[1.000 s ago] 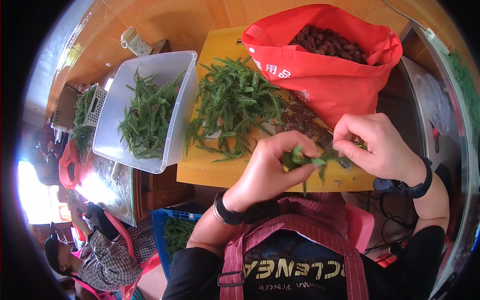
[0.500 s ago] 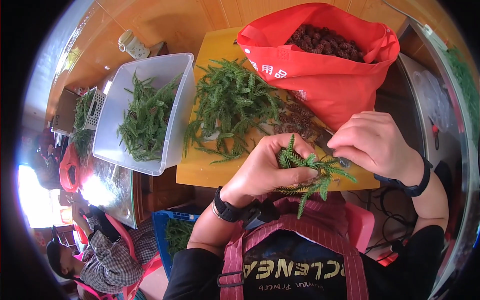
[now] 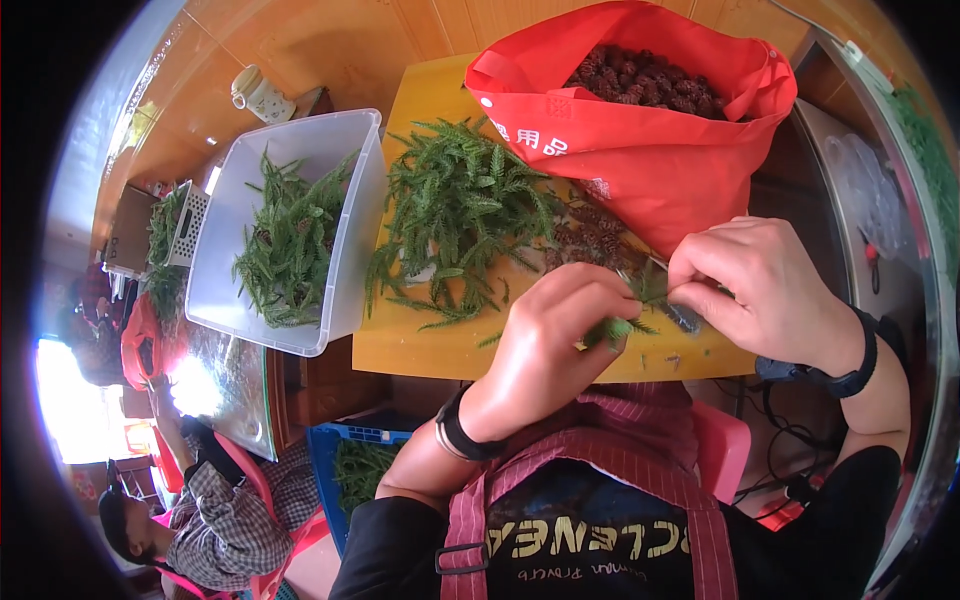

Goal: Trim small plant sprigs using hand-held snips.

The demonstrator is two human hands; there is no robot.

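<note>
Both my hands are closed on a green artificial pine sprig (image 3: pixel 606 333) above the yellow table's near edge. My left hand (image 3: pixel 560 335) wraps round its needles, and some tips poke out past the fingers. My right hand (image 3: pixel 750 285) pinches a part of it at the fingertips, with thin green ends showing between the hands; its exact hold is partly hidden. Behind the left hand a pile of green sprigs (image 3: pixel 460 205) covers part of the yellow table (image 3: pixel 420 90). Brown pine cones (image 3: pixel 600 240) lie loose beyond my fingers.
A red bag (image 3: pixel 650 175) full of small pine cones (image 3: pixel 650 85) stands at the back right. To the left, a clear plastic bin (image 3: pixel 350 240) holds more sprigs. A blue crate (image 3: pixel 322 460) sits below. At lower left another person (image 3: pixel 215 535) is seated.
My left hand has turned over, knuckles up, and now covers most of the sprig. The right fingers have come onto the sprig's end. The seated person's arm has shifted.
</note>
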